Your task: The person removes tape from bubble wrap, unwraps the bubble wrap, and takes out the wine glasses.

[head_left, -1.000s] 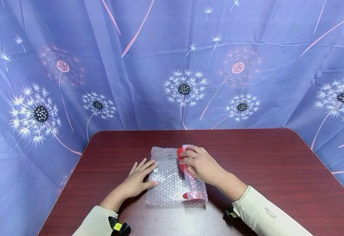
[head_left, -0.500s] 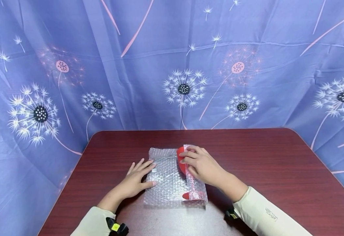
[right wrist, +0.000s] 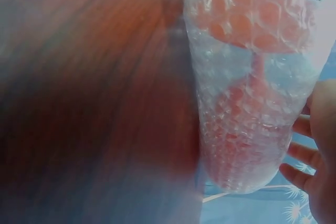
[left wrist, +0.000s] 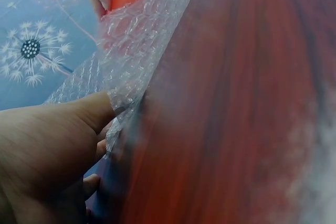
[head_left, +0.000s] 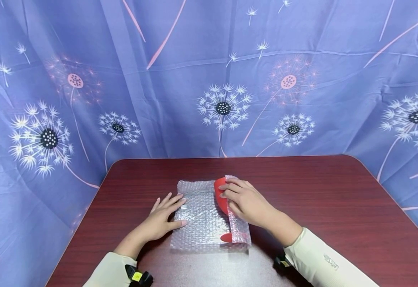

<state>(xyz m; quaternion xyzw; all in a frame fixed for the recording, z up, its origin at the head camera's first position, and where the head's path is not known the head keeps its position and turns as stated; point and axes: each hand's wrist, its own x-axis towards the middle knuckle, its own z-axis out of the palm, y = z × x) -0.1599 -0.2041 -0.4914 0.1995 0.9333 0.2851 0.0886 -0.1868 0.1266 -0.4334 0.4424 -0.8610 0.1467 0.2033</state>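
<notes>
A sheet of bubble wrap [head_left: 198,223] lies on the table with its right edge turned up over a red goblet [head_left: 221,199]. The goblet lies on its side, bowl away from me and its small oval foot [head_left: 226,238] near the front. In the right wrist view its stem and bowl show through the wrap [right wrist: 252,124]. My right hand [head_left: 248,201] grips the wrapped bowl with curled fingers. Spread and fairly straight, the fingers of my left hand [head_left: 160,221] rest on the wrap's left edge. In the left wrist view its thumb lies on the wrap.
The dark red wooden table [head_left: 320,191] has rounded far corners. Behind and to the left hangs a blue curtain [head_left: 180,99] with a dandelion print. A black wrist camera [head_left: 138,276] sits on the left sleeve.
The left hand and the wrap's left part have shifted slightly left. More of the goblet's red bowl and foot shows beyond the turned-up edge. The right hand keeps its hold.
</notes>
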